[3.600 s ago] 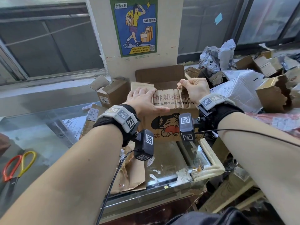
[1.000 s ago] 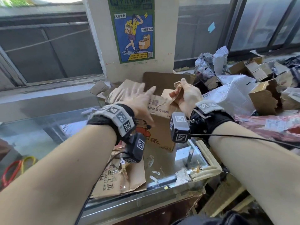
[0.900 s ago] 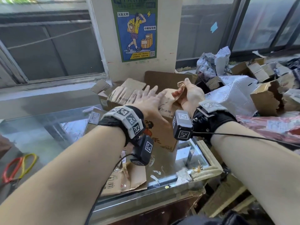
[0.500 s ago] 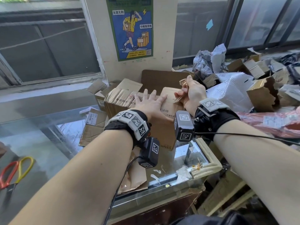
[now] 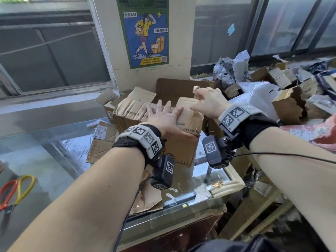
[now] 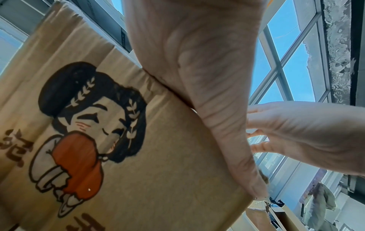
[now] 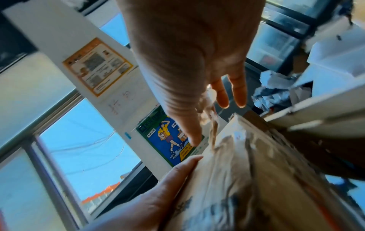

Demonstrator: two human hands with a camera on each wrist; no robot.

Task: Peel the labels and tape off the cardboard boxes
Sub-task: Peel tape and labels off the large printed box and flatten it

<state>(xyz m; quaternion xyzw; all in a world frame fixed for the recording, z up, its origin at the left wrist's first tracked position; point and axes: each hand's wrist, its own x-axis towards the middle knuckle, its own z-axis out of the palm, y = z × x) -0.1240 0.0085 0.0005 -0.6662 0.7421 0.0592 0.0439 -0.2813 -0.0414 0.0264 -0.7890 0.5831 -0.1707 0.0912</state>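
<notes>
Here the box (image 5: 183, 142) stands on the glass counter (image 5: 45, 160), tipped a little, its printed cartoon face turned toward you. Your left hand (image 5: 163, 119) lies flat on its top, fingers straight and spread, pressing down and curled round nothing. Your right hand (image 5: 209, 102) is lifted just above the box's far right corner, fingers loosened and apart; a crumpled scrap of tape (image 5: 197, 90) clings at the fingertips, and in the right wrist view it dangles beside the thumb (image 7: 189, 125), though whether you pinch it or it merely sticks I cannot tell. Behind the box stand more opened cartons (image 5: 138, 99) against a pillar bearing a blue poster (image 5: 144, 33). To your right lies a heap of torn cardboard and grey mailers (image 5: 231, 70). Scissors (image 5: 16, 191) lie far left on the counter.
</notes>
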